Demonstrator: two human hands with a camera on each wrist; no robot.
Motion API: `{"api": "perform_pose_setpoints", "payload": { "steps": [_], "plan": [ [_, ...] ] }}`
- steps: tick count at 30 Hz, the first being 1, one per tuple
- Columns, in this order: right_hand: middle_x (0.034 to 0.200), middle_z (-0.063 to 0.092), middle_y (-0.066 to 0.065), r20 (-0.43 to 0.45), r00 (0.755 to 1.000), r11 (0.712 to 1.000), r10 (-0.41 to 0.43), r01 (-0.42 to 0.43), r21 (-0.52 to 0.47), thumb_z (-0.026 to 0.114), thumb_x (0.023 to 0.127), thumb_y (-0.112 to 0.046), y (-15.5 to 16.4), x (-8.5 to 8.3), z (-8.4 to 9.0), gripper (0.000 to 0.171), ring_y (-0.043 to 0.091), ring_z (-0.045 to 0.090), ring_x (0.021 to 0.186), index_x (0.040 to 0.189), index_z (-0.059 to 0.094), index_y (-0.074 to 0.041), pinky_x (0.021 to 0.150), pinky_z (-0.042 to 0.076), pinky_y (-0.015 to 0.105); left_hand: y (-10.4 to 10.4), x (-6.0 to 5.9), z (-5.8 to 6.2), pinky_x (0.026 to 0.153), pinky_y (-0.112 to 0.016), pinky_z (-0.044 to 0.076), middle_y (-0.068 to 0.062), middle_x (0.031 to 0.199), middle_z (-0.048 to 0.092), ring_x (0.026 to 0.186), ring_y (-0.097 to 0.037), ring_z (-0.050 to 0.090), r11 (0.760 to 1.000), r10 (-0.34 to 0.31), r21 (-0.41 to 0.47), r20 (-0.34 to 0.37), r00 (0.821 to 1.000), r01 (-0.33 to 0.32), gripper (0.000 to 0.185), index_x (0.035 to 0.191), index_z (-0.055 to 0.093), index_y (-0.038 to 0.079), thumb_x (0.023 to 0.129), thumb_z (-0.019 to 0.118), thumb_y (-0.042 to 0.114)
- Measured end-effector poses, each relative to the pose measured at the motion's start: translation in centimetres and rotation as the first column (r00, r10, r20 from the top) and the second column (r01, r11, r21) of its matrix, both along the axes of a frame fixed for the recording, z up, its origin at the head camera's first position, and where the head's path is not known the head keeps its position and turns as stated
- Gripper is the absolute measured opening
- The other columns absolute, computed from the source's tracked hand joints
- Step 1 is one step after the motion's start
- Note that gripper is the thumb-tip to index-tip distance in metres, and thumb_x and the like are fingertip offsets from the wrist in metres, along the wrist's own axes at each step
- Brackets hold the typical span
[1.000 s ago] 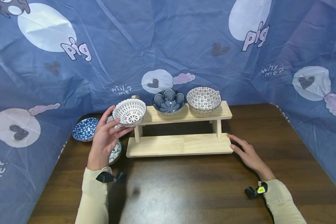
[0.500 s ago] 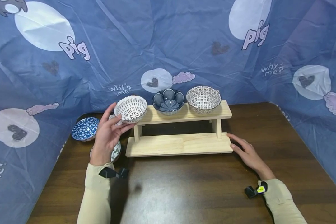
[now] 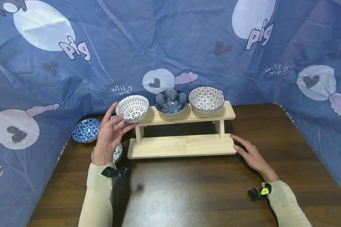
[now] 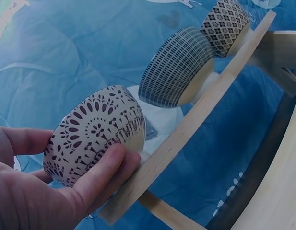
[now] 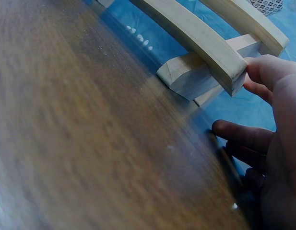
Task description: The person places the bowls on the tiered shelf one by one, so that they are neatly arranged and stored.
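My left hand (image 3: 109, 135) grips a white bowl with a dark lattice pattern (image 3: 132, 108) (image 4: 95, 132), thumb and fingers round its side, at the left end of the top shelf of a pale wooden two-tier rack (image 3: 184, 146) (image 4: 186, 129). Whether the bowl's base touches the shelf I cannot tell. A dark blue petal-patterned bowl (image 3: 170, 101) (image 4: 179, 72) and a grey tile-patterned bowl (image 3: 206, 100) (image 4: 225, 25) stand on that shelf. My right hand (image 3: 251, 155) (image 5: 270, 143) lies flat on the table, fingers straight, thumb against the lower shelf's right end (image 5: 231, 72).
A blue triangle-patterned bowl (image 3: 86, 130) sits on the brown table (image 3: 187, 189) to the left, and another patterned bowl (image 3: 117, 153) lies partly hidden under my left wrist. Blue printed sheeting (image 3: 170, 47) walls the table behind and on both sides.
My left hand has carried the white lattice bowl a little up and toward the left end of the top shelf. The right hand has stayed still.
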State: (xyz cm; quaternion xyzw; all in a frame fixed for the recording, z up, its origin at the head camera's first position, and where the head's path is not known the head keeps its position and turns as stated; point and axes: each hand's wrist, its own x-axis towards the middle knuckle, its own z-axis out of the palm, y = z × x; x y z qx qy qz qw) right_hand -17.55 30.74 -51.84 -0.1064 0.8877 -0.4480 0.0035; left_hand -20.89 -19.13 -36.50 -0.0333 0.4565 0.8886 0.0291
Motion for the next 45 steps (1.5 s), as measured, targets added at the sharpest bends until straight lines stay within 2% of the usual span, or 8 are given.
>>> {"api": "perform_pose_setpoints", "payload": {
  "steps": [5, 15, 18, 22, 27, 35, 38, 45],
  "plan": [
    [0.157, 0.041, 0.022, 0.005, 1.000, 1.000, -0.002, 0.002, -0.001, 0.049, 0.106, -0.032, 0.0, 0.0, 0.1, 0.051, 0.048, 0.032, 0.145, 0.152, 0.042, -0.010, 0.114, 0.025, 0.072, -0.1, 0.1, 0.0, 0.079, -0.041, 0.064, -0.015, 0.165, 0.007, 0.091, -0.026, 0.074, 0.999, -0.036, -0.023, -0.005, 0.999, 0.036, 0.065, 0.160, 0.019, 0.029, 0.104, 0.039, 0.003],
    [0.157, 0.041, 0.020, 0.002, 1.000, 1.000, 0.005, -0.005, -0.007, 0.049, 0.106, -0.032, 0.0, 0.1, 0.2, 0.052, 0.047, 0.033, 0.145, 0.152, 0.042, -0.009, 0.115, 0.025, 0.071, -0.5, 0.5, -0.1, 0.079, -0.038, 0.065, -0.017, 0.166, 0.002, 0.085, -0.031, 0.076, 0.983, -0.089, -0.164, -0.033, 0.995, 0.083, 0.071, 0.161, 0.003, 0.035, 0.106, 0.039, 0.009],
    [0.157, 0.042, 0.021, -0.010, 1.000, 1.000, 0.004, -0.004, 0.000, 0.049, 0.106, -0.031, 0.0, 0.1, 0.2, 0.051, 0.047, 0.034, 0.144, 0.152, 0.043, -0.010, 0.114, 0.027, 0.071, -0.8, 0.9, 0.2, 0.075, -0.037, 0.065, -0.019, 0.162, 0.013, 0.083, -0.029, 0.076, 0.979, -0.065, -0.197, -0.041, 0.997, 0.056, 0.071, 0.162, 0.004, 0.032, 0.105, 0.040, 0.009],
    [0.156, 0.041, 0.021, -0.014, 1.000, 1.000, 0.006, -0.006, 0.005, 0.048, 0.106, -0.031, 0.0, 0.0, 0.3, 0.051, 0.047, 0.034, 0.144, 0.152, 0.042, -0.011, 0.113, 0.027, 0.071, -1.3, 1.6, 0.7, 0.073, -0.037, 0.065, -0.017, 0.142, 0.034, 0.081, -0.027, 0.077, 0.975, -0.025, -0.224, -0.067, 0.997, 0.010, 0.068, 0.162, 0.008, 0.028, 0.105, 0.041, 0.010],
    [0.157, 0.042, 0.021, -0.015, 1.000, 1.000, 0.007, -0.007, 0.006, 0.049, 0.106, -0.031, 0.0, 0.0, 0.3, 0.051, 0.047, 0.033, 0.144, 0.152, 0.042, -0.011, 0.113, 0.026, 0.071, -2.3, 3.0, 1.0, 0.074, -0.036, 0.065, -0.013, 0.132, 0.042, 0.080, -0.025, 0.077, 0.968, -0.014, -0.250, -0.121, 0.993, -0.017, 0.064, 0.161, 0.011, 0.023, 0.106, 0.042, 0.014],
    [0.156, 0.044, 0.018, -0.021, 1.000, 1.000, 0.010, -0.010, 0.017, 0.050, 0.106, -0.031, 0.0, 0.2, -0.1, 0.050, 0.037, 0.036, 0.144, 0.152, 0.043, -0.014, 0.113, 0.029, 0.069, -5.5, 5.8, -0.1, 0.073, -0.037, 0.066, -0.003, 0.120, 0.062, 0.083, -0.027, 0.078, 0.980, -0.018, -0.200, -0.185, 0.983, -0.020, 0.055, 0.156, 0.021, 0.016, 0.106, 0.043, 0.011],
    [0.155, 0.045, 0.017, -0.036, 0.999, 1.000, 0.004, -0.003, 0.013, 0.050, 0.105, -0.030, 0.1, 0.2, -0.1, 0.049, 0.026, 0.037, 0.144, 0.151, 0.044, -0.014, 0.113, 0.030, 0.069, -6.9, 6.7, -0.6, 0.073, -0.039, 0.066, -0.004, 0.118, 0.066, 0.084, -0.030, 0.077, 0.985, -0.008, -0.172, -0.211, 0.977, -0.029, 0.049, 0.152, 0.026, 0.015, 0.106, 0.042, 0.009],
    [0.156, 0.045, 0.017, -0.037, 0.999, 1.000, 0.003, -0.003, 0.014, 0.050, 0.105, -0.031, 0.1, 0.1, -0.1, 0.050, 0.015, 0.036, 0.144, 0.151, 0.044, -0.014, 0.113, 0.030, 0.068, -10.6, 8.2, -2.3, 0.069, -0.041, 0.066, -0.010, 0.110, 0.074, 0.082, -0.034, 0.077, 0.992, 0.036, -0.108, -0.259, 0.965, -0.066, 0.037, 0.140, 0.042, 0.011, 0.105, 0.038, 0.000]
  ]
}}
